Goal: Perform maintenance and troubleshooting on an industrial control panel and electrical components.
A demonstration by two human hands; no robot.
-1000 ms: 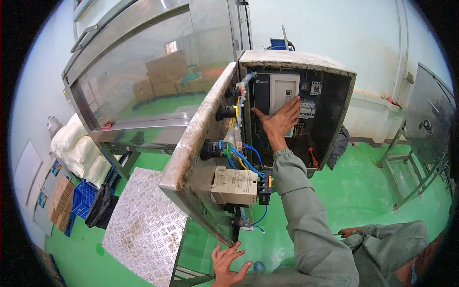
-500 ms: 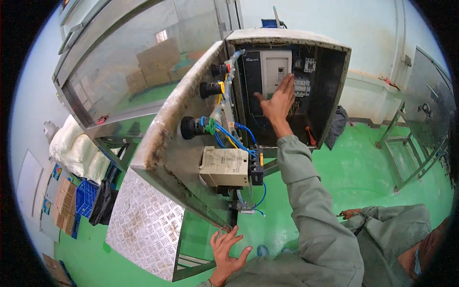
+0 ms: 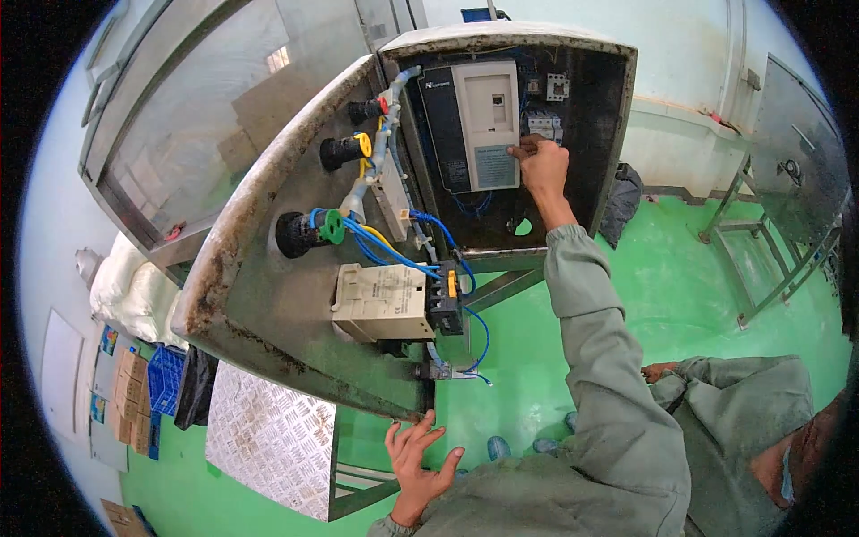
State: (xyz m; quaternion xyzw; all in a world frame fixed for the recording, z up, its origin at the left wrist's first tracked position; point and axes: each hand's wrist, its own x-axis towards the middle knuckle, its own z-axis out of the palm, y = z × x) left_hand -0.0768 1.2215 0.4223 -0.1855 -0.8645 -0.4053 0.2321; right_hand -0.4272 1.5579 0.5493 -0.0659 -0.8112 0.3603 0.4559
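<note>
My right hand point(image 3: 544, 174) is inside a worn metal electrical box point(image 3: 626, 125), fingers curled at the lower right edge of a white-and-black drive unit point(image 3: 476, 107); what they grip is hidden. Beside the drive sit small breakers point(image 3: 544, 127). My left hand point(image 3: 419, 470) has its fingers spread and bent, fingertips at the lower edge of the open box door point(image 3: 246, 286). The door carries black switch bodies with red, yellow and green collars point(image 3: 331, 228), a beige relay module point(image 3: 380, 304) and blue and yellow wires.
A steel cabinet point(image 3: 121, 166) stands behind the door. White sacks point(image 3: 125, 291), a blue crate point(image 3: 165, 380) and cartons point(image 3: 134, 398) sit left; a checker-plate platform point(image 3: 264, 438) is below. A steel stand point(image 3: 778, 268) and black bag point(image 3: 622, 206) are right. Another person point(image 3: 734, 412) is at lower right.
The view has shifted, so the box appears higher in the picture. My right hand has gone from outstretched fingers on the drive to curled fingers at its lower right. My left hand stays by the door edge.
</note>
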